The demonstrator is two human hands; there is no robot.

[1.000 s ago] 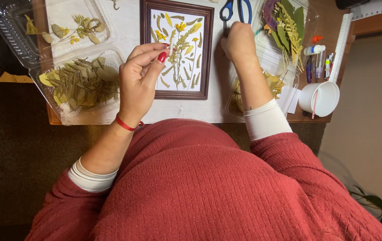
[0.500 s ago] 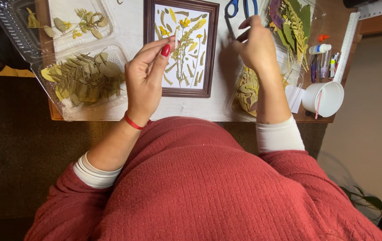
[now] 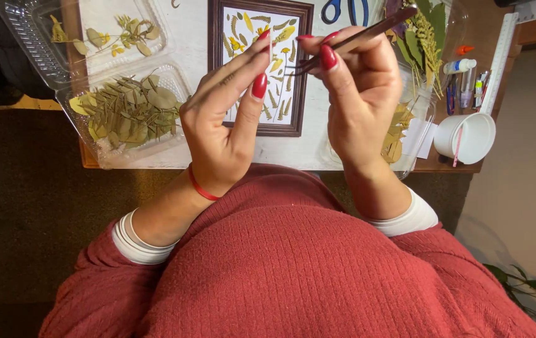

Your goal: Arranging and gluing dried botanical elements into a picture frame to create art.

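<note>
My left hand is raised over the table, thumb and forefinger pinched on a thin pale plant sliver. My right hand grips dark tweezers, whose tips point left and nearly meet that sliver. Beneath both hands lies a brown picture frame with yellow and green pressed leaves laid out on white backing. Part of the frame is hidden by my fingers.
A clear plastic tray of dried green leaves sits at the left, with a second tray behind it. Blue scissors lie at the back. On the right are a clear container of dried plants, a white cup, a glue bottle and a white ruler.
My right hand has come back from the right side of the table with the tweezers and now meets my left hand. Both hands sit closer to the camera.
</note>
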